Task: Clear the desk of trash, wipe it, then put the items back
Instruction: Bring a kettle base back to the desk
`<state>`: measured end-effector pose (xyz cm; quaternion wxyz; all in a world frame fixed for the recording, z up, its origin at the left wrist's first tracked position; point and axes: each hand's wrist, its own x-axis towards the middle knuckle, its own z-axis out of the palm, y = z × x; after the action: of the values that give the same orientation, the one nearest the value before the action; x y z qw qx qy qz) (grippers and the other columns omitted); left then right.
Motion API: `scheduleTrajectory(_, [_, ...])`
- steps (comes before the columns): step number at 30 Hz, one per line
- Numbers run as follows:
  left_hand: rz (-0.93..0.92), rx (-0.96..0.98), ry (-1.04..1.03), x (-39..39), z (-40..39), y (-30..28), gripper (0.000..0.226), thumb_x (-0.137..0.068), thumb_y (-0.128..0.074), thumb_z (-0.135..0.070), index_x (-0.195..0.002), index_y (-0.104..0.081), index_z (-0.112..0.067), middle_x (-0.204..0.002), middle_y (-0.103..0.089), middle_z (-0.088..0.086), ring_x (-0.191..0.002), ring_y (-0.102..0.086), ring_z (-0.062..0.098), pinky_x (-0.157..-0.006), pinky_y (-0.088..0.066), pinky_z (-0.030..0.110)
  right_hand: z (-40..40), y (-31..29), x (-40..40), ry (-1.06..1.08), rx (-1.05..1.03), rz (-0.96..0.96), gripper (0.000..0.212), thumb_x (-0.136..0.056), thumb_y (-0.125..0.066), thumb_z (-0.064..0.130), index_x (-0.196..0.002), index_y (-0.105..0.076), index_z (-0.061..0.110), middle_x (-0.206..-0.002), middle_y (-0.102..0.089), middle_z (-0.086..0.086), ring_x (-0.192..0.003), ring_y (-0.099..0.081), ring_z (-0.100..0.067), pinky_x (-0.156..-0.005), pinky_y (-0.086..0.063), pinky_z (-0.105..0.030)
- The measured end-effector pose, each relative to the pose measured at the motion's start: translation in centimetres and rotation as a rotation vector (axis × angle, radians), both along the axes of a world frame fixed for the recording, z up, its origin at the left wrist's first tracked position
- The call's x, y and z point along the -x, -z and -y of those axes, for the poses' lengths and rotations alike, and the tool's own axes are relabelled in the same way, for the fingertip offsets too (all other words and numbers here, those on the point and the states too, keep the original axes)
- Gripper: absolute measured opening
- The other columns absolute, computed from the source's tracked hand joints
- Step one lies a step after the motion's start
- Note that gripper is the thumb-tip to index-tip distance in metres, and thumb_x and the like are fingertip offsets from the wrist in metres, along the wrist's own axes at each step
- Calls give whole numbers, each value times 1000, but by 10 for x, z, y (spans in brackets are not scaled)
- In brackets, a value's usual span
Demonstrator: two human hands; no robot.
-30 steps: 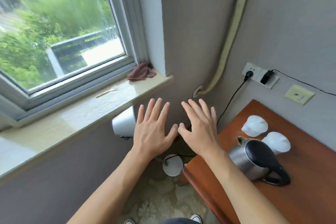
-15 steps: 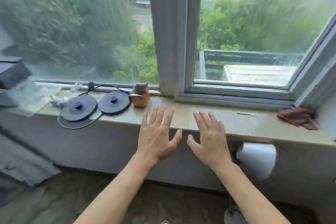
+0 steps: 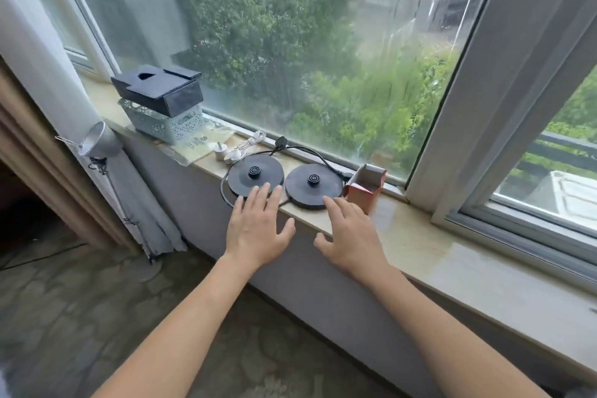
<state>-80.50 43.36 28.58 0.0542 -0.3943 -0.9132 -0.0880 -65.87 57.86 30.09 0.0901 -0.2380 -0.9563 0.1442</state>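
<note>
Nearest, two bare forearms reach up from the bottom edge over a patterned floor (image 3: 80, 317). The left hand (image 3: 255, 229) is flat and spread, palm down, its grip wide open and holding nothing; its fingertips overlap the near rim of the left base (image 3: 255, 173), though contact cannot be told. The right hand (image 3: 350, 234) is likewise spread with an empty grip, its fingertips at the near edge of the right base (image 3: 313, 184).

Both bases are black round kettle bases, each with a centre connector, lying side by side on the pale stone sill (image 3: 436, 255). Their black cords (image 3: 307, 152) loop behind them along the window frame. Just right of the right base stands a small open orange box (image 3: 366, 186); no print on it can be read.

Further left on the sill lie a white cable (image 3: 248, 144) with a small plug, then a clear plastic bag (image 3: 197, 147) bearing a small round printed mark too small to read. Beyond it a pale blue lattice basket (image 3: 168, 121) carries a dark box (image 3: 161, 90) on top.

A silver lamp (image 3: 98, 140) stands on the floor at left, before a curtain (image 3: 42, 58). Trees fill the window (image 3: 290, 42)
</note>
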Motion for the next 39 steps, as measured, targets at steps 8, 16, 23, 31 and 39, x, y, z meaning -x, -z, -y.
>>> scheduleTrajectory(8, [325, -143, -323, 108, 5, 20, 68, -101, -51, -45, -156, -30, -13, -156, -38, 9, -142, -39, 27, -109, -40, 44, -12, 9, 111, -89, -47, 146, 66, -87, -57, 48, -144, -40, 20, -139, -51, -4, -128, -46, -31, -101, -41, -44])
scheduleTrajectory(16, [102, -93, -215, 144, -13, 36, 63, -96, -57, -47, -145, -44, -11, -149, -44, 17, -138, -39, 34, -113, -38, 47, -49, 26, 159, 103, 0, 379, 83, -86, -53, 65, -152, -28, 21, -156, -29, -13, -141, -26, -42, -113, -27, -59])
scheduleTrajectory(23, [-14, -183, -76, 120, -35, 54, 57, -91, -64, -40, -135, -56, -5, -130, -55, 19, -124, -51, 37, -107, -44, 48, -55, 25, 168, 239, 181, 448, 119, -73, -56, 87, -162, -2, 28, -167, 1, -15, -150, 6, -52, -112, -25, -67])
scheduleTrajectory(31, [-133, -233, 18, 85, -16, 71, 32, -90, -57, -42, -97, -62, -11, -88, -54, 4, -83, -52, 27, -70, -46, 40, -49, 31, 176, 359, 180, 416, 112, -66, -55, 87, -158, -11, 40, -166, 1, -17, -144, -5, -60, -108, -26, -67])
scheduleTrajectory(39, [-228, -121, 126, 112, 25, 65, 28, -82, -60, -41, -84, -67, -15, -81, -60, 1, -90, -57, 27, -105, -41, 46, -41, 8, 174, 354, 81, 226, 112, -65, -54, 86, -158, -15, 35, -162, -12, -18, -140, -14, -59, -110, -20, -66])
